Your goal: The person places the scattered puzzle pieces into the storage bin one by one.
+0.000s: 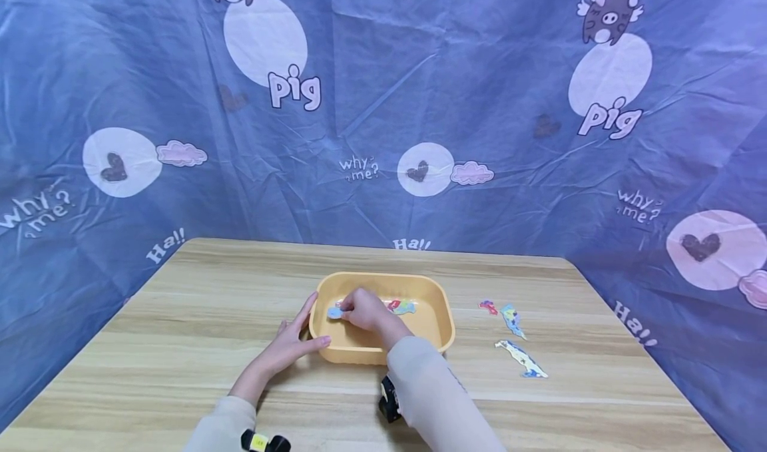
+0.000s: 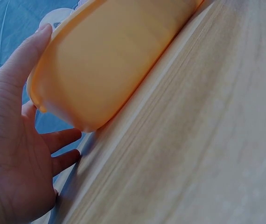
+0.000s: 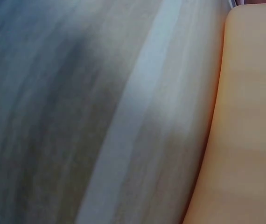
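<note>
A yellow-orange plastic tray (image 1: 442, 309) with rounded corners stands on the table. My left hand (image 1: 289, 345) rests at its front left corner, thumb across the rim and index finger along the left side. In the left wrist view the thumb (image 2: 28, 53) lies straight on the rim, while the other fingers spread beside the tray. Inside the tray, my right hand (image 1: 365, 311) pinches a light-blue flat piece (image 1: 334, 313) near the left end. Colourful flat cutouts (image 1: 403, 306) lie beyond that hand, partly hidden by it. The right wrist view shows no hand.
Right of the tray, a small red cutout (image 1: 488, 307), a blue-yellow cutout (image 1: 512, 320) and a long pale cutout with blue marks (image 1: 522, 359) lie on the wooden table (image 1: 198, 319). A blue printed cloth (image 1: 371, 106) hangs behind and along both sides.
</note>
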A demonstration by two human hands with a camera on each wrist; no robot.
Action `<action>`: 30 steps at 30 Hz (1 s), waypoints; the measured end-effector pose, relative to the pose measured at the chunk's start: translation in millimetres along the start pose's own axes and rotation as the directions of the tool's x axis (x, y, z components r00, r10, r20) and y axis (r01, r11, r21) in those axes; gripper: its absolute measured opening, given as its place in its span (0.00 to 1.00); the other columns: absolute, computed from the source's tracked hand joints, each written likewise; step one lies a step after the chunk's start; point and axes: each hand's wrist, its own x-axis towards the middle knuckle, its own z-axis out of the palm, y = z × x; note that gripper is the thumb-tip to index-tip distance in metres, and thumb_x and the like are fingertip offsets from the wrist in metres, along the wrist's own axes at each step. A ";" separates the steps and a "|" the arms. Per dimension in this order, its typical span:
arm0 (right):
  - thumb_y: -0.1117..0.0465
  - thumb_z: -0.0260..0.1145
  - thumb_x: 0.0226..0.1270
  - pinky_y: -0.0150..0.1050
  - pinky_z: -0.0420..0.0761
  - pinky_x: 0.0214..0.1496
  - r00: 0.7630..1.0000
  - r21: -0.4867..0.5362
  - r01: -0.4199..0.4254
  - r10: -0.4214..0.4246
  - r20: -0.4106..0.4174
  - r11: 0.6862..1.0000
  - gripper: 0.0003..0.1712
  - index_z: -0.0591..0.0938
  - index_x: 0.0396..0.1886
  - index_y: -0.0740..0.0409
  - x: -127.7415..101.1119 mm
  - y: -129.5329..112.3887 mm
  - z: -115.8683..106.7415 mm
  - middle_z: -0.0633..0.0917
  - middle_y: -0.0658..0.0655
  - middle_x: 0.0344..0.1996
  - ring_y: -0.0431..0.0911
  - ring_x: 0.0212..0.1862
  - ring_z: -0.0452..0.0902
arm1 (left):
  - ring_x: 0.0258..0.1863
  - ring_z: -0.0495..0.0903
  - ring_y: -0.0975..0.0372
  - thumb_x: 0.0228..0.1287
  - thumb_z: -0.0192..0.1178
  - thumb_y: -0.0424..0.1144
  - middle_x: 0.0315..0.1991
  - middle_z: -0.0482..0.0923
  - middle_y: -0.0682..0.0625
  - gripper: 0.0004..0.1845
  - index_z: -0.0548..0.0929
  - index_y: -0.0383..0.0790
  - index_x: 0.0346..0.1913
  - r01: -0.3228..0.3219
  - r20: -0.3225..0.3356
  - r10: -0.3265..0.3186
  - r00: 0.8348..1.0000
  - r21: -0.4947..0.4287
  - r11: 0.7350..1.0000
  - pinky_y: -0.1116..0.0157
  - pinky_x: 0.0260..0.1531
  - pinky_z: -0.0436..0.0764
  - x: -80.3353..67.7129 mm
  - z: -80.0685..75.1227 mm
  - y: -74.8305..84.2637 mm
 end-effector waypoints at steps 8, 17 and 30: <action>0.65 0.64 0.51 0.28 0.72 0.34 1.000 -0.036 -0.016 0.016 0.003 0.999 0.05 0.84 0.28 0.57 0.6 -1.1 -0.7 0.81 0.46 0.23 0.36 0.27 0.72 | 0.63 0.45 0.54 0.51 0.60 0.48 0.64 0.49 0.42 0.47 0.40 0.53 0.67 0.012 -0.003 -0.012 1.000 -0.013 1.000 0.49 0.55 0.25 -0.7 0.4 2.2; 0.65 0.64 0.51 0.28 0.72 0.30 0.999 0.003 0.017 -0.017 -0.029 1.000 0.06 0.83 0.30 0.61 -1.6 -2.1 -4.5 0.82 0.50 0.25 0.38 0.26 0.71 | 0.63 0.44 0.53 0.51 0.59 0.50 0.64 0.49 0.42 0.47 0.39 0.54 0.67 0.010 0.007 -0.010 1.000 -0.017 1.000 0.49 0.55 0.24 -0.8 0.3 -0.3; 0.69 0.61 0.53 0.32 0.74 0.35 0.995 0.096 0.082 -0.076 -0.058 0.992 0.10 0.80 0.37 0.69 -1.9 -3.6 -27.8 0.81 0.57 0.30 0.44 0.32 0.74 | 0.63 0.44 0.53 0.51 0.59 0.50 0.64 0.49 0.42 0.47 0.39 0.56 0.67 0.015 0.000 -0.015 1.000 -0.011 1.000 0.49 0.55 0.24 -0.3 0.0 -2.4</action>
